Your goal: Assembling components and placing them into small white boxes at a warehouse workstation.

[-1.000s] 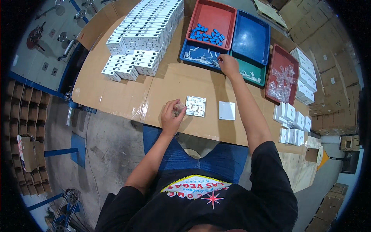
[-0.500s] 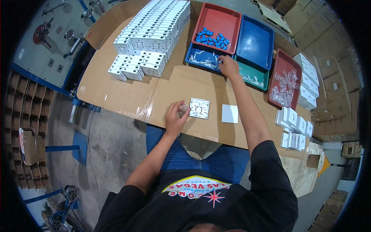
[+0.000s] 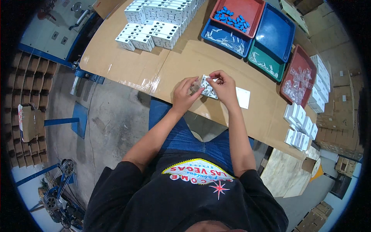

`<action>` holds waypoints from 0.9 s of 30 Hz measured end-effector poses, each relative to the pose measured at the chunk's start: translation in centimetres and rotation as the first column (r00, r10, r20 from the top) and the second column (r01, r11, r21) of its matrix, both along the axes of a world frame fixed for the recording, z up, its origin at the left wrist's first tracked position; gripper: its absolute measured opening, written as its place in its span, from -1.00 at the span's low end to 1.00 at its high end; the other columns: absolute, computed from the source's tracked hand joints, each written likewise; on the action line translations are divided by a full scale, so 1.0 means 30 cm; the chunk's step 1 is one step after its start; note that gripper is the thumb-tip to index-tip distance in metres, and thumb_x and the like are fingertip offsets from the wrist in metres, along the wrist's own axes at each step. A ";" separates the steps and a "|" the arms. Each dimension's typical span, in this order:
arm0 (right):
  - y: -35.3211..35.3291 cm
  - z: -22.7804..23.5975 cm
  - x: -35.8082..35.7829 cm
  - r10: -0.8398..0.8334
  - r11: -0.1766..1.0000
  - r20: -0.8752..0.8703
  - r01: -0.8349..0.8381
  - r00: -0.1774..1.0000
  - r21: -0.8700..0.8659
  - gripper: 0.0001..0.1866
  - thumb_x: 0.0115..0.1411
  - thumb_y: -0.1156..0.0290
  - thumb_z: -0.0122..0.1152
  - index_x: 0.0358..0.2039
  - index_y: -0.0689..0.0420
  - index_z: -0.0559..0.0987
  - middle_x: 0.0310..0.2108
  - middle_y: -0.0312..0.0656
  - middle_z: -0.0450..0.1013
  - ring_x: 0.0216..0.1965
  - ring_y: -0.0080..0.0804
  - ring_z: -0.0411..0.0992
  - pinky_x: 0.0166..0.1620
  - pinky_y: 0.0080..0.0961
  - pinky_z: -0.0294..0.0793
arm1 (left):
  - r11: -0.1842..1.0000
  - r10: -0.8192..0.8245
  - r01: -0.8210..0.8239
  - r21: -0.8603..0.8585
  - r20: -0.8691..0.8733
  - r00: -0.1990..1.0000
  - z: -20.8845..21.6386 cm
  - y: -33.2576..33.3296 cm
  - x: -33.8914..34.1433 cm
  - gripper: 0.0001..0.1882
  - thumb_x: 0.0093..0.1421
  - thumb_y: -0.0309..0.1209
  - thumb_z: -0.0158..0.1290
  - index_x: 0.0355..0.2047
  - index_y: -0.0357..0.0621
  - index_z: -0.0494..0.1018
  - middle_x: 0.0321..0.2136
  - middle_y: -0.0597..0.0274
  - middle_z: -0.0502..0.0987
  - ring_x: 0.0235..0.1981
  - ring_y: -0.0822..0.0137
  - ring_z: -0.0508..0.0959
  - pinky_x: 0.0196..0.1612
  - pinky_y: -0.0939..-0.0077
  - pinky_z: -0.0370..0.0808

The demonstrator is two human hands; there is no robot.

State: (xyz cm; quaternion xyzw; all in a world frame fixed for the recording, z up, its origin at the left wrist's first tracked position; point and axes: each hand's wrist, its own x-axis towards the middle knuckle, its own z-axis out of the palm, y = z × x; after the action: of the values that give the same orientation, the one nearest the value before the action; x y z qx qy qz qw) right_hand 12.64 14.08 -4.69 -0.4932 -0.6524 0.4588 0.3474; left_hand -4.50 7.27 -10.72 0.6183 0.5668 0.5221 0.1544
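In front of me on the cardboard-covered table lies a white square housing (image 3: pixel 209 91) with fittings inside, its ends partly hidden by my fingers. My left hand (image 3: pixel 185 95) is at its left side, fingers curled round a crumpled-looking clear plastic piece (image 3: pixel 196 86); the thumb reaches the housing's edge. Over the housing's upper right part, my right hand (image 3: pixel 225 89) has its thumb and fingertips closed in a pinch. Whatever is between them is too small to name. Just right of that hand lies a flat white square plate (image 3: pixel 244 98).
Beyond my hands stand a red tray (image 3: pixel 256 27) with blue parts, a blue tray (image 3: pixel 243 56) and a green tray (image 3: pixel 275 78) with small whitish pieces, and another blue tray (image 3: pixel 272 29). A red tray (image 3: pixel 286 98) holds clear plastic pieces. White units (image 3: pixel 141 42) are stacked far left.
My right hand has come back from the blue tray of small pieces to the white housing. My left hand has stayed beside the housing with the clear plastic. The whole view has shifted and turned.
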 end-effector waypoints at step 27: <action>-0.102 0.012 -0.002 0.083 0.978 0.323 -0.139 0.943 0.154 -0.77 0.25 0.27 0.30 -0.21 0.14 0.71 -0.26 -0.10 0.58 -0.33 -0.15 0.54 -0.23 -0.28 0.52 | 0.995 -0.082 0.086 -0.053 0.064 0.995 -0.028 -0.009 -0.010 -0.53 0.07 -0.59 0.31 0.04 -0.26 0.56 -0.12 0.06 0.63 -0.11 0.18 0.64 -0.01 0.37 0.57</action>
State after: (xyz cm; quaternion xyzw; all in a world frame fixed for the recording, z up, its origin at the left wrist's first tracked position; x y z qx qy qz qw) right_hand 12.59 11.02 -4.34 -0.4901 -0.7638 0.3343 0.2542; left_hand -4.78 7.00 -11.57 0.6208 0.5495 0.5180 0.2107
